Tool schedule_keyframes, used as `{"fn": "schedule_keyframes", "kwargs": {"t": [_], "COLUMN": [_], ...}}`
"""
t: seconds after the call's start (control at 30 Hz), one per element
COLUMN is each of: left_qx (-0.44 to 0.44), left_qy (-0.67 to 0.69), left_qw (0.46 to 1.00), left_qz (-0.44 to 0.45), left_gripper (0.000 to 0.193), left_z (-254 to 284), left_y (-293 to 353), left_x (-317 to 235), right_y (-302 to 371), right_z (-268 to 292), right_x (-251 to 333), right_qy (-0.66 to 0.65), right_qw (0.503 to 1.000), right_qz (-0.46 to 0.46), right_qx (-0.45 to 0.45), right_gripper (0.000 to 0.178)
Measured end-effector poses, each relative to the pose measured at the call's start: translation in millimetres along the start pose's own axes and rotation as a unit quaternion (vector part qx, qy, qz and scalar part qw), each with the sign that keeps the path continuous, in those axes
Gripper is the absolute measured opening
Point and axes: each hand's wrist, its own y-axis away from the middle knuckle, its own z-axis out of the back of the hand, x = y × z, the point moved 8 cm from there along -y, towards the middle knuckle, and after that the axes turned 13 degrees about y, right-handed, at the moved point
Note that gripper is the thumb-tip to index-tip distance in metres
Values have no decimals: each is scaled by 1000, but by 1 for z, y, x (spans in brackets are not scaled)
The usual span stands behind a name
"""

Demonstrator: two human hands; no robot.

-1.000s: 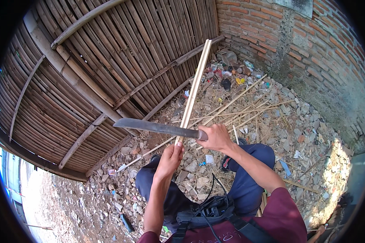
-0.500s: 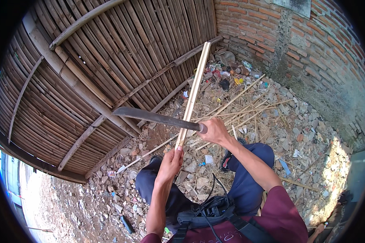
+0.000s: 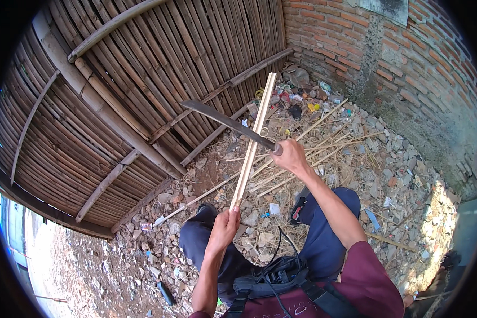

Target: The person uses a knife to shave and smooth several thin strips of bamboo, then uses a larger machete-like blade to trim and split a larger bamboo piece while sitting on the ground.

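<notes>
My left hand [image 3: 226,228] is closed round the near end of a pale split bamboo strip [image 3: 246,172], thumb along its top. The strip slants up and away from me, over the rubble. My right hand [image 3: 291,157] is wrapped round the handle of a machete [image 3: 220,117]. Its long dark blade points to the far left and crosses the strip beyond its middle. A thin curled shaving [image 3: 264,132] stands out at the right of the strip, just above the blade.
Bamboo slat wall [image 3: 196,53] rises at the left, a brick wall [image 3: 350,47] at the far right. Several long bamboo strips [image 3: 323,146] lie on stony, littered ground between them. My knees [image 3: 336,212] are bent on both sides. A black bag with straps [image 3: 270,278] rests at my waist.
The machete has slid up the strip, away from my left hand, and its blade now slants more steeply. A curled shaving has appeared beside the strip. My left hand has shifted slightly nearer to me.
</notes>
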Motion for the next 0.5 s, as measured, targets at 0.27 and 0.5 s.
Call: {"fn": "schedule_keyframes", "kwargs": {"t": [0.27, 0.5], "left_qx": [10, 0], "left_qy": [33, -25], "left_qw": [999, 1000], "left_qz": [13, 4], "left_gripper": [48, 45], "left_z": [3, 12], "left_y": [4, 43], "left_x": [23, 5], "right_y": [46, -7], "right_z": [-27, -16], "right_x": [62, -20], "right_qy": [51, 40], "right_qw": [974, 997], "right_qz": [208, -14], "right_qx": [78, 65], "right_gripper": [8, 15]}}
